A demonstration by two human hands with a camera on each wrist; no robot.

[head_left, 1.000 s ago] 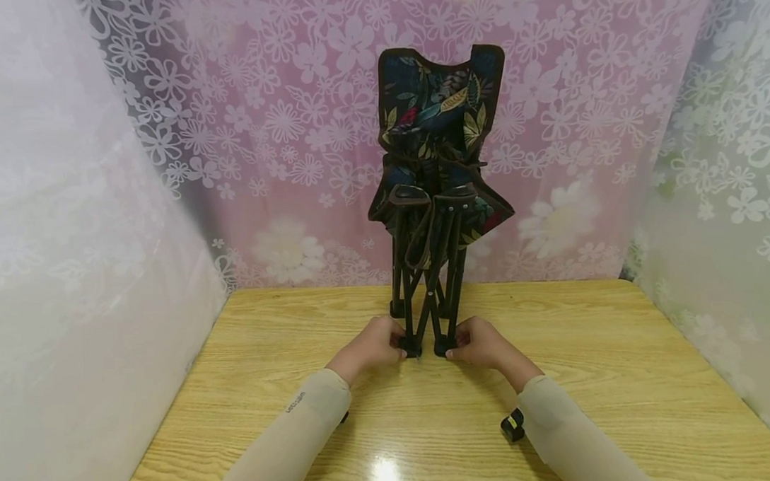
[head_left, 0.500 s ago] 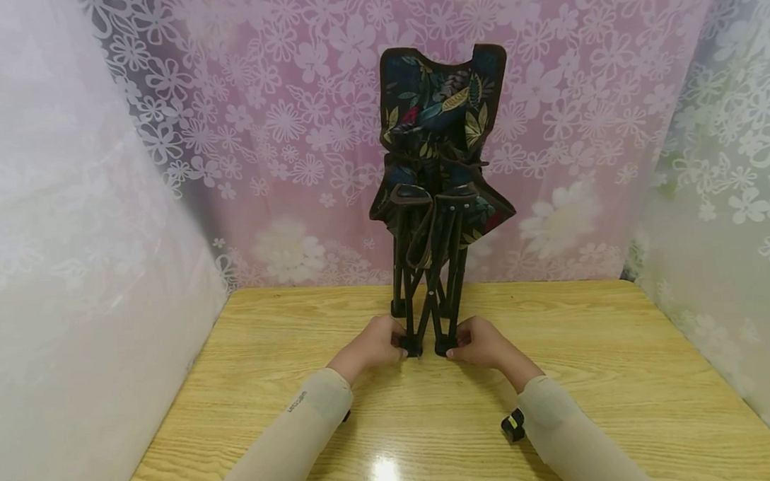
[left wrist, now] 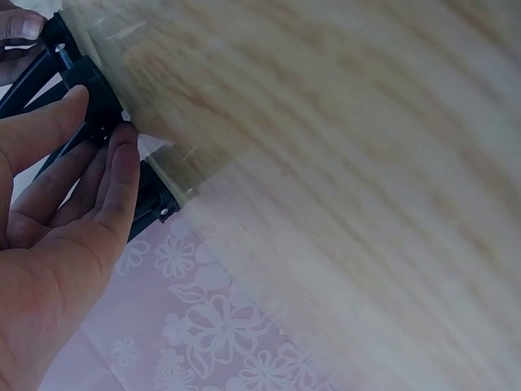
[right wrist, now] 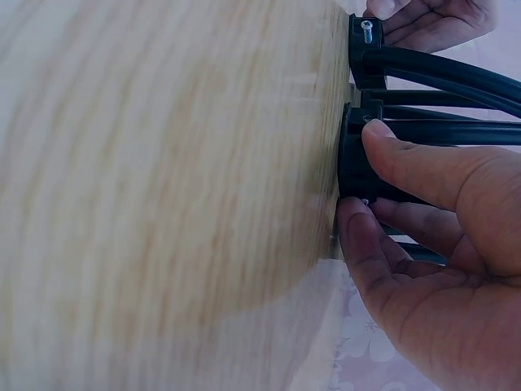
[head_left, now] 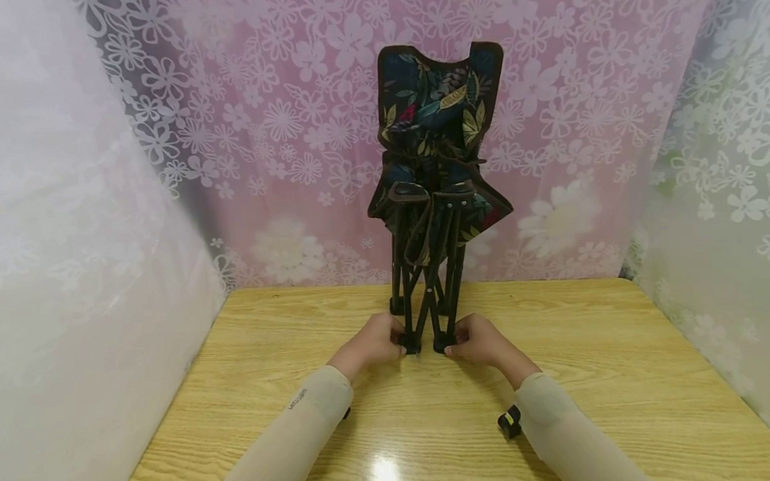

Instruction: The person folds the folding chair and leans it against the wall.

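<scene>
A folding chair (head_left: 440, 104) with dark leaf-print fabric and black metal legs stands upright, mostly folded, toward the back of the table. At its front left foot (left wrist: 99, 94), my left hand (head_left: 377, 341) pinches the black plastic between thumb and fingers. My right hand (head_left: 484, 342) grips the front right foot (right wrist: 358, 159) in the same way, thumb on one side and fingertips on the other. Both feet are close together, with a narrow gap between them. Crossed tubes rise from them to the bunched seat fabric. Two rear feet show behind.
The wooden table (head_left: 286, 322) has its back edge near a pink floral curtain (head_left: 279, 131). Pale sheets (head_left: 72, 209) hang at both sides. A small black object (head_left: 509, 421) shows by the right sleeve.
Both hands stay on the front feet. The chair and hands show almost no movement beyond a slight shift of the whole view.
</scene>
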